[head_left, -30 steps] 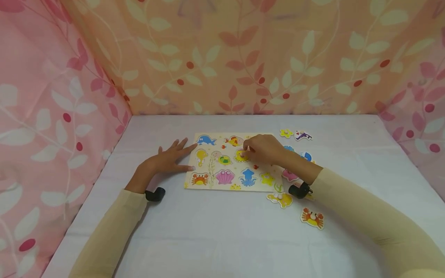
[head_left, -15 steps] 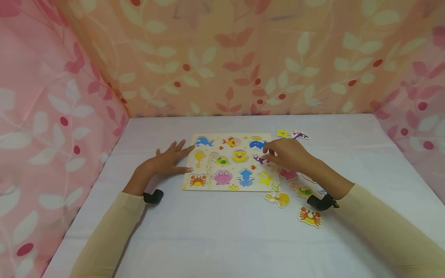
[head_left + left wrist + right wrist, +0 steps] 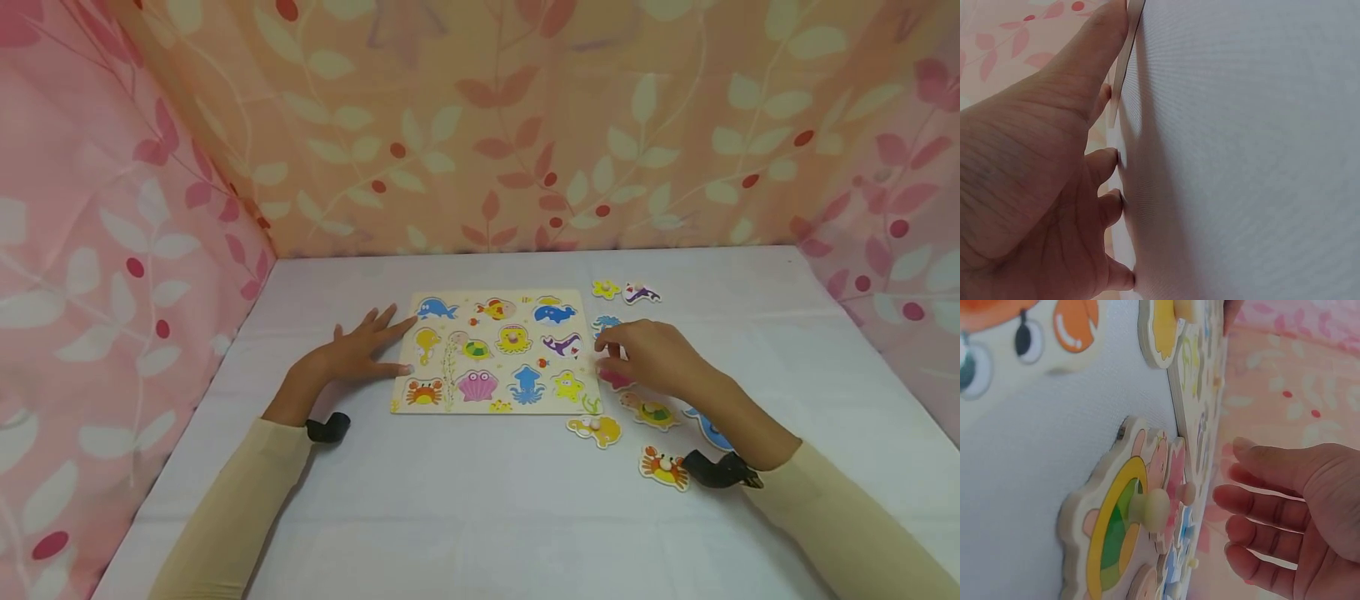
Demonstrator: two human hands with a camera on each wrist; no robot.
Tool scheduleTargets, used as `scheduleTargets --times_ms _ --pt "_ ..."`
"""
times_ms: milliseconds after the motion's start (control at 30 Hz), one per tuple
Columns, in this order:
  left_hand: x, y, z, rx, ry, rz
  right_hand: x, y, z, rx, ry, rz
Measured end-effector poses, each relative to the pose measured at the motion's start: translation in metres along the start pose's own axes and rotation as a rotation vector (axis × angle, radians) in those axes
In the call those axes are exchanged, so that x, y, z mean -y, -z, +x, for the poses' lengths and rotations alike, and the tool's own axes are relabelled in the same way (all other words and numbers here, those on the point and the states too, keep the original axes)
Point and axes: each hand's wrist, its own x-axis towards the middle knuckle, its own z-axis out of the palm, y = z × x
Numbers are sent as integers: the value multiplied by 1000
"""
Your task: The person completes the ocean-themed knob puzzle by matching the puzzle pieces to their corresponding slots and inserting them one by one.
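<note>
Two hands are at work around one puzzle board (image 3: 457,406). The left hand (image 3: 360,346) lies with its five fingers spread, thumb and index finger touching the board's left edge; it grips nothing. The right hand (image 3: 651,357) hangs just beyond the board's right edge, fingers loosely bent, a clear gap between thumb and fingertips, nothing held.

Between the hands, the board shows eleven animal shapes: three in the far row, four in the middle, four in the near row. One yellow octopus (image 3: 513,341) with a knob sits in the middle row, left of the right hand's fingertips.

Eight loose pieces can be counted about the right hand. Beyond it lie one yellow star (image 3: 606,289) and one purple dolphin (image 3: 641,293). Partly hidden by its fingers are one blue piece (image 3: 604,322) and one pink piece (image 3: 617,380). On its near side are one turtle (image 3: 652,414), one seahorse (image 3: 603,431) and one crab (image 3: 660,472); beside its wrist, one blue whale (image 3: 707,427)
</note>
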Motion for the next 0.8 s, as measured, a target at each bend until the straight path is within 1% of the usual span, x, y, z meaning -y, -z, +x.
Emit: scheduleTargets --times_ms 133,333,467,600,800 --pt "0 0 0 10 7 -1 -6 1 -5 13 -23 16" --pt "-2 6 1 3 -15 0 -14 4 -10 31 -53 69" --pt "-4 7 3 4 -19 2 -16 4 -12 26 -67 78" --pt "-5 5 3 5 -18 4 -20 1 -12 35 -57 93" --pt "-3 2 0 5 -8 -2 -23 -6 -10 63 -50 110"
